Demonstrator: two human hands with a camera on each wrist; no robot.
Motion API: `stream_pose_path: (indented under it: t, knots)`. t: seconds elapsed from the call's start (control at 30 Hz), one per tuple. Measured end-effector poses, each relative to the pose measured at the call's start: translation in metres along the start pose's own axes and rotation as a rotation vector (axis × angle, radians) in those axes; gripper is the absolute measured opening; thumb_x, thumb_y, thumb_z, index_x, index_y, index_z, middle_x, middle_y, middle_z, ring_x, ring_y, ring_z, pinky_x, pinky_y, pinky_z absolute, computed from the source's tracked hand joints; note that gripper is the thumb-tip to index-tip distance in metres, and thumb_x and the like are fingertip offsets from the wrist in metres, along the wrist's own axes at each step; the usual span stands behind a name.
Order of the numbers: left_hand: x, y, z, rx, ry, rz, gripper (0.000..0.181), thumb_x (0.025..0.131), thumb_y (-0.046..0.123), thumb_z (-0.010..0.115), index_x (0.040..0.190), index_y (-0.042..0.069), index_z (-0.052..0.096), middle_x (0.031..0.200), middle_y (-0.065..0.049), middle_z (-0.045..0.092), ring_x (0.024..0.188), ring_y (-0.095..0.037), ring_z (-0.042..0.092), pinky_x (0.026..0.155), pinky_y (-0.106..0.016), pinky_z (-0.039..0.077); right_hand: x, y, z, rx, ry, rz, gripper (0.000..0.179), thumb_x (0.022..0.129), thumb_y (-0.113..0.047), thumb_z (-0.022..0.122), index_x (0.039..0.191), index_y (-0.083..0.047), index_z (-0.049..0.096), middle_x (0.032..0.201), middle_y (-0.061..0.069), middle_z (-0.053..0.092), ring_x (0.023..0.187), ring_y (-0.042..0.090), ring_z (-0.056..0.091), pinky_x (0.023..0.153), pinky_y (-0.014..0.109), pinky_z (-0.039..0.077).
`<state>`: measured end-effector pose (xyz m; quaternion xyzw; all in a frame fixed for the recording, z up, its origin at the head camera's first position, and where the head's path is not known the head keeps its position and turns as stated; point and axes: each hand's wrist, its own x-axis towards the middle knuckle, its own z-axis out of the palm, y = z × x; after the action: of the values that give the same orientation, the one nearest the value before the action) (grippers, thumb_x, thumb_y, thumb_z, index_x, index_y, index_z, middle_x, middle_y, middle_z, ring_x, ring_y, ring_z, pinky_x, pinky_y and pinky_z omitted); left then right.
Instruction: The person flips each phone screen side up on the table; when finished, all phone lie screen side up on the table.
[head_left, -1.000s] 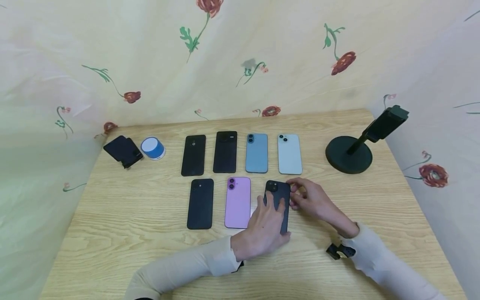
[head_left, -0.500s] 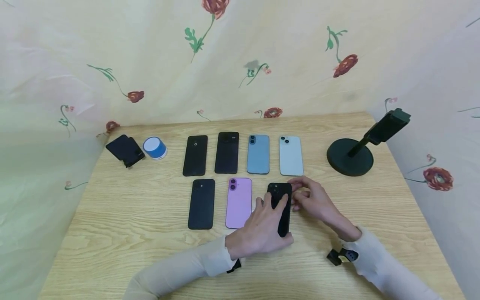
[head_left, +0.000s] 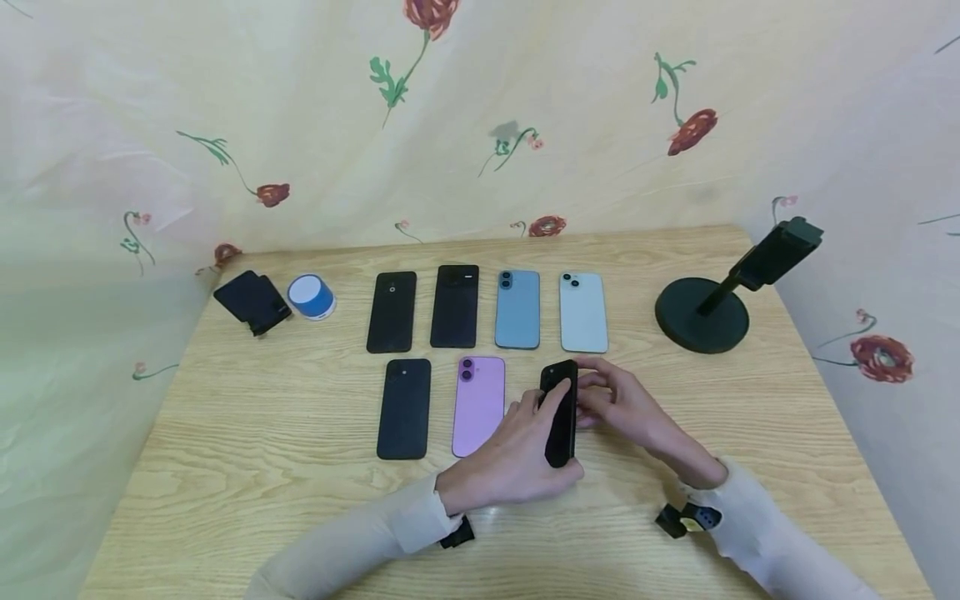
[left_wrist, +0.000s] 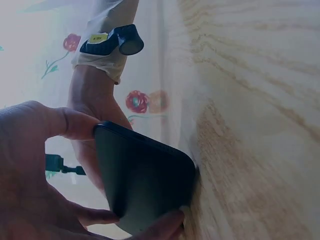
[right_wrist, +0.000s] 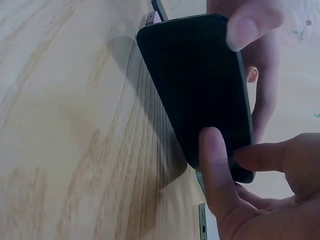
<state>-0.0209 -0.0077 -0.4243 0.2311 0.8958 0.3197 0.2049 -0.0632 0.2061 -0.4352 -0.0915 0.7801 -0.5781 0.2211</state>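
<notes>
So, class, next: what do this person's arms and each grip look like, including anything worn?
The left sleeve and right sleeve are long, plain and off-white. A small black device shows at the left cuff; the right cuff carries a black strapped device with a yellow label. The left grip and right grip are ungloved.

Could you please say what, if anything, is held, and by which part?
A tilted phone: the left hand grips its near corner and back; the right hand touches its screen near the far end.
</notes>
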Motion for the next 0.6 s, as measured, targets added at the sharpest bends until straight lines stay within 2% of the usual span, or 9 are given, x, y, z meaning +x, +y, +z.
stream_pose_path:
  t: [0.13,0.33,0.5,0.6]
  knots:
    - [-0.001,-0.002,0.0,-0.051,0.015,0.02,0.101,0.089,0.039,0.071,0.169,0.025,0.01,0.156,-0.015,0.044,0.121,-0.02,0.053,0.096,-0.03,0.05,0.0,0.002,0.001,0.048,-0.064,0.022,0.05,0.106,-0.001,0.051,0.153,0.01,0.037,0.132,0.038,0.06,0.092,0.007,0.072,0.081,0.03,0.063]
    - [-0.001,-0.005,-0.001,-0.178,0.024,0.012,0.101,0.089,0.033,0.072,0.168,0.025,0.01,0.154,-0.01,0.047,0.115,-0.015,0.057,0.094,-0.028,0.051,0.0,0.004,0.001,0.105,-0.109,0.07,0.052,0.109,-0.006,0.05,0.155,0.011,0.033,0.137,0.038,0.055,0.099,0.018,0.075,0.085,0.034,0.063]
    - [-0.001,-0.008,-0.003,-0.323,0.05,0.015,0.091,0.09,0.02,0.071,0.166,0.022,0.02,0.15,-0.005,0.049,0.115,-0.01,0.062,0.09,-0.023,0.055,0.0,0.003,0.003,0.091,-0.097,0.112,0.055,0.109,-0.012,0.053,0.155,0.012,0.034,0.141,0.038,0.054,0.105,0.029,0.075,0.086,0.034,0.063]
    - [0.0,-0.011,-0.006,-0.428,0.054,0.012,0.082,0.092,0.013,0.069,0.162,0.019,0.026,0.145,-0.006,0.052,0.111,-0.008,0.065,0.084,-0.02,0.057,0.001,0.003,0.005,0.039,-0.053,0.121,0.057,0.108,-0.014,0.057,0.154,0.012,0.036,0.139,0.036,0.055,0.101,0.03,0.076,0.083,0.032,0.064]
